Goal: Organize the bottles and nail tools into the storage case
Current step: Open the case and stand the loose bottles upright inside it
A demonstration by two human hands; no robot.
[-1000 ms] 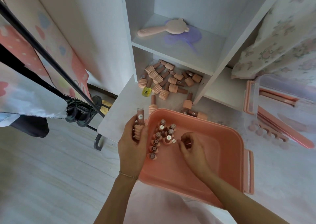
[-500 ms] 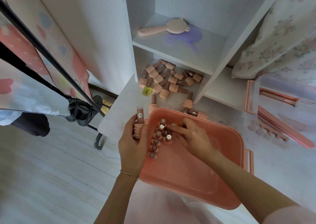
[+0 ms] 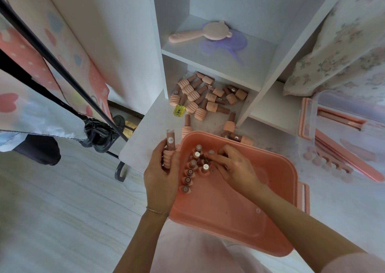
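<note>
Both hands are seen at the centre of the head view: the left hand (image 3: 161, 177) is curled round a ribbed-cap bottle (image 3: 169, 151) held upright at the storage case's (image 3: 245, 210) left rim, unchanged over the past second, while the right hand (image 3: 234, 165), which a second ago was drawn back mid-case, has been brought up to the standing bottles (image 3: 194, 168) and its fingertips are closed on one. Another bottle is thus judged as being seated, with many loose bottles (image 3: 205, 100) left on the shelf at upper centre and the nail tools (image 3: 341, 154) in the clear tray at right.
</note>
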